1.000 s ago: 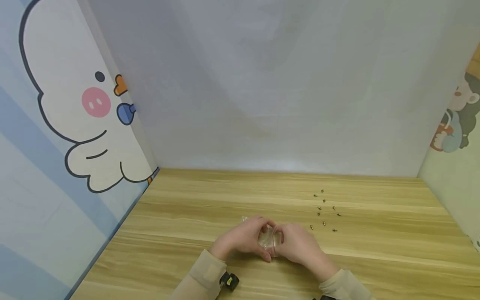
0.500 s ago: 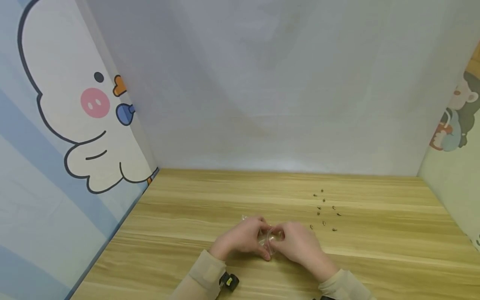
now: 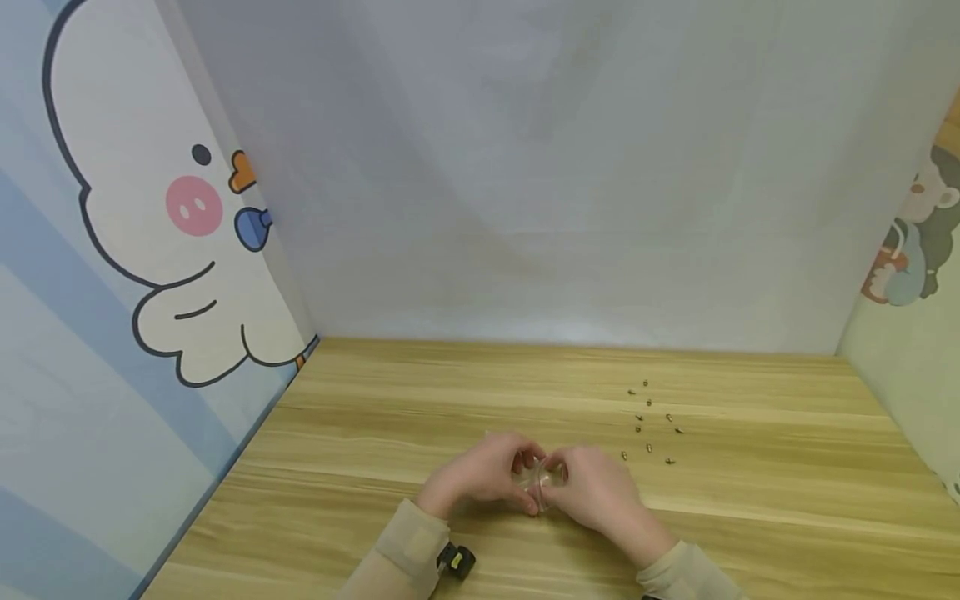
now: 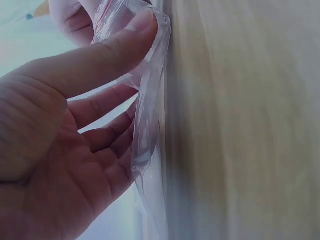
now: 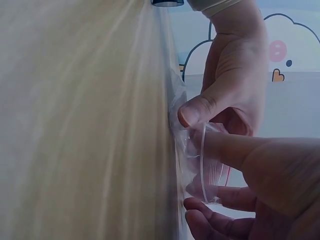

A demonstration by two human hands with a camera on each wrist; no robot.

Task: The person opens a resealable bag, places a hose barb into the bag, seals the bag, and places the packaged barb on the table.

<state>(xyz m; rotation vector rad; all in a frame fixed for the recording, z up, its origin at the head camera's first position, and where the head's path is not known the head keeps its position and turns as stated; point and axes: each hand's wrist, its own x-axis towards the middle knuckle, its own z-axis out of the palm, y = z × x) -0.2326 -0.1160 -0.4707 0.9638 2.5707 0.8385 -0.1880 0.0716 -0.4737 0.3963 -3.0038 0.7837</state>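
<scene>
A small clear plastic bag [image 3: 538, 478] sits between both hands on the wooden table [image 3: 750, 500] near its front edge. My left hand [image 3: 487, 472] pinches the bag's edge with thumb and fingers; the left wrist view shows the thin plastic bag [image 4: 147, 115] pressed under the thumb. My right hand [image 3: 592, 487] pinches the other side of the bag [image 5: 200, 165], thumb on top, with the bag's mouth held apart. Several tiny dark screws [image 3: 649, 422] lie scattered on the table to the right of the hands.
A cartoon-printed panel [image 3: 135, 250] walls the left side, a plain grey panel [image 3: 555, 167] stands at the back, and another printed panel [image 3: 915, 250] closes the right. A small black and yellow device [image 3: 456, 560] shows at the left wrist.
The two hands have drawn slightly closer together and worked the bag's opening between the fingers. The screws have not moved.
</scene>
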